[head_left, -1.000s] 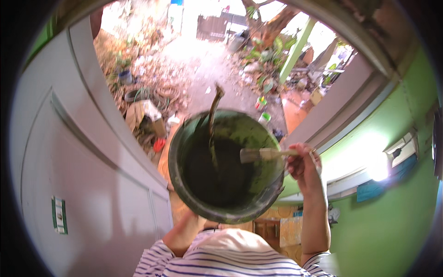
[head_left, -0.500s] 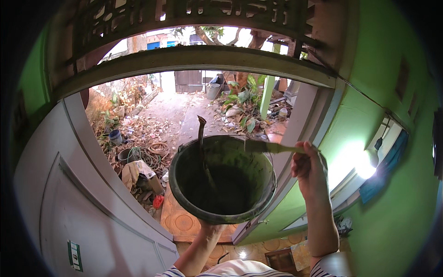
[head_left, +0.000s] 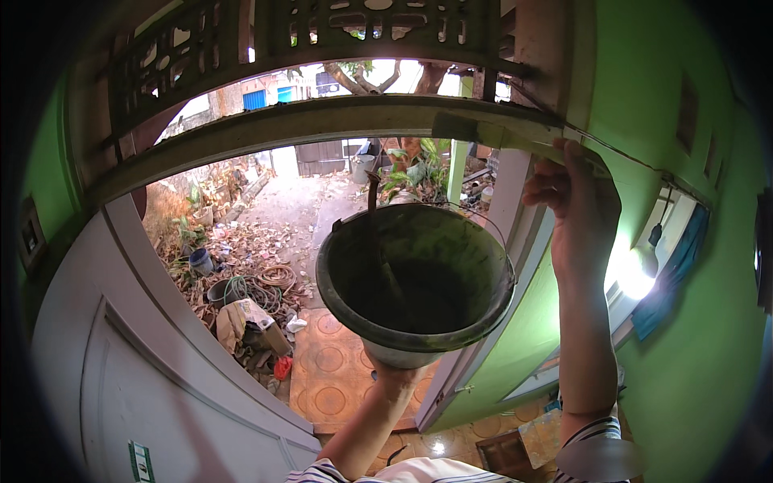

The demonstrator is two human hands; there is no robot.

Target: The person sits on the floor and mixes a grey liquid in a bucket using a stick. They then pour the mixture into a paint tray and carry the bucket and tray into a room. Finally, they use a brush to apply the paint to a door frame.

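A dark, stained bucket (head_left: 415,341) is held up in front of me, its mouth tilted toward me. My left hand (head_left: 396,376) supports it from below, with most of the fingers hidden behind the base. A dark stick with a crooked top (head_left: 374,191) stands inside the bucket and leans on its far wall. Higher up, my right hand (head_left: 568,189) grips the handle of a flat paintbrush (head_left: 499,135). The brush's dark bristles point left and lie against the wooden beam (head_left: 322,114) over the doorway, or just in front of it; which one I cannot tell.
A pale door (head_left: 185,362) stands open at the left. On the right are a green wall (head_left: 660,322) and a lit bulb (head_left: 638,274). Coiled hoses (head_left: 274,282), cardboard and dry leaves lie outside past the tiled step (head_left: 326,386). Openwork panels (head_left: 370,24) top the beam.
My right hand has risen with the paintbrush, from above the bucket's rim to the beam. The bucket has shifted slightly right, and the view has tilted upward.
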